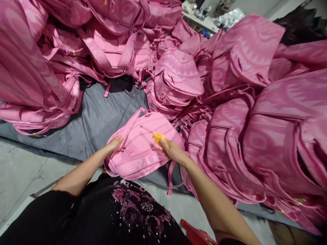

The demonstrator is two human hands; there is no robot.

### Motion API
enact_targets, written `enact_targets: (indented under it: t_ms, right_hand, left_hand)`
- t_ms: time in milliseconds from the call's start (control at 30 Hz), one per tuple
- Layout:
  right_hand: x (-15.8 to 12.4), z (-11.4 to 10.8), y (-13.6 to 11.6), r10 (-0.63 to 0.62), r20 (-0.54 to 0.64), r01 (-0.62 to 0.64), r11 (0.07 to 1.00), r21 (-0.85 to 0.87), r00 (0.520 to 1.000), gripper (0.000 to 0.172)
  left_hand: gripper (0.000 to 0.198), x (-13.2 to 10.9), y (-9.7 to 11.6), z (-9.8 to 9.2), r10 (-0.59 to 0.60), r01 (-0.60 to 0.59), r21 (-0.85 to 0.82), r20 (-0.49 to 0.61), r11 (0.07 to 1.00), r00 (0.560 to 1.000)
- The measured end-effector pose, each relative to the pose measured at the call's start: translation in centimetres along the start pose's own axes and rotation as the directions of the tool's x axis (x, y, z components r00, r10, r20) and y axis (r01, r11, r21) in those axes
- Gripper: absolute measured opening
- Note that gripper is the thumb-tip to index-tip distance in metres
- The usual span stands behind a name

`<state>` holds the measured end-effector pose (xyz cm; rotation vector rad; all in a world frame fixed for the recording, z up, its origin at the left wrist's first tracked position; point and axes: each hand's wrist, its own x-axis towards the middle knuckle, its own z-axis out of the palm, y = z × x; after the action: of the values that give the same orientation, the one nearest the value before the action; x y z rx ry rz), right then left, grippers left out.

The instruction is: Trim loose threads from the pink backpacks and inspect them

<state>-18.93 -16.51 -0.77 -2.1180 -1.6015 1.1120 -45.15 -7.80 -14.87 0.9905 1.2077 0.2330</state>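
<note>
A pink backpack (143,143) lies back side up in front of me, its perforated padding and straps showing. My left hand (114,144) grips its left edge with the fingers curled over it. My right hand (171,149) is closed round a small yellow tool (158,137), whose tip rests over the middle of the backpack's padded back. A loose pink strap hangs down below my right wrist.
Heaps of pink backpacks (242,102) rise on the left, behind and on the right. They lie on a grey sheet (97,119) spread over a pale concrete floor (20,173). A red object (195,234) lies by my right elbow.
</note>
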Motion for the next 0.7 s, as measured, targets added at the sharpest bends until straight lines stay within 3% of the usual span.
enact_targets:
  t_ms: [100, 167, 233, 300, 367, 433, 500, 600, 633, 700]
  right_hand:
    - [0.2, -1.0, -0.4, 0.021, 0.035, -0.019, 0.998, -0.063, 0.999, 0.059]
    - [-0.2, -2.6, 0.4, 0.084, -0.036, -0.089, 0.986, -0.14, 0.996, 0.056]
    - [-1.2, -4.5, 1.7, 0.145, -0.016, -0.145, 0.967, -0.207, 0.989, 0.055]
    - [-2.7, -6.2, 3.1, 0.25, -0.05, -0.253, 0.92, -0.299, 0.967, 0.059]
    - [-4.5, -7.2, 4.1, 0.359, -0.189, -0.405, 0.831, -0.38, 0.914, 0.063]
    - [-6.1, -7.3, 4.8, 0.383, -0.114, -0.395, 0.828, -0.399, 0.917, 0.062]
    - [-7.7, -7.0, 5.3, 0.323, 0.053, -0.285, 0.892, -0.351, 0.945, 0.059]
    - [-10.2, -6.8, 6.2, 0.329, -0.069, -0.333, 0.886, -0.322, 0.942, 0.064]
    - [-11.1, -6.9, 6.6, 0.366, -0.061, -0.366, 0.88, -0.304, 0.929, 0.067]
    - [-13.0, -7.1, 7.4, 0.412, 0.083, -0.383, 0.892, -0.24, 0.907, 0.071]
  left_hand:
    - [0.056, -0.9, -0.6, 2.0, 0.195, -0.16, 0.319, -0.083, 0.934, 0.977]
    - [0.062, -1.8, -1.1, 3.2, 0.388, -0.253, 0.668, -0.059, 0.7, 0.92]
    - [0.065, -2.9, -1.4, 4.0, 0.51, -0.257, 0.869, 0.008, 0.422, 0.86]
    - [0.066, -4.1, -1.6, 4.8, 0.577, -0.287, 0.906, 0.059, 0.312, 0.815]
    - [0.068, -5.4, -2.0, 6.0, 0.612, -0.414, 0.877, 0.192, 0.244, 0.767]
    - [0.076, -6.5, -2.7, 7.6, 0.56, -0.53, 0.828, 0.356, 0.182, 0.748]
    - [0.084, -7.0, -3.5, 9.4, 0.46, -0.53, 0.835, 0.416, 0.149, 0.785]
    - [0.072, -6.4, -4.1, 10.4, 0.425, -0.451, 0.873, 0.343, 0.185, 0.838]
    - [0.065, -6.0, -4.0, 10.2, 0.448, -0.45, 0.855, 0.307, 0.259, 0.84]
    - [0.049, -5.1, -3.6, 9.1, 0.434, -0.436, 0.708, 0.201, 0.555, 0.878]
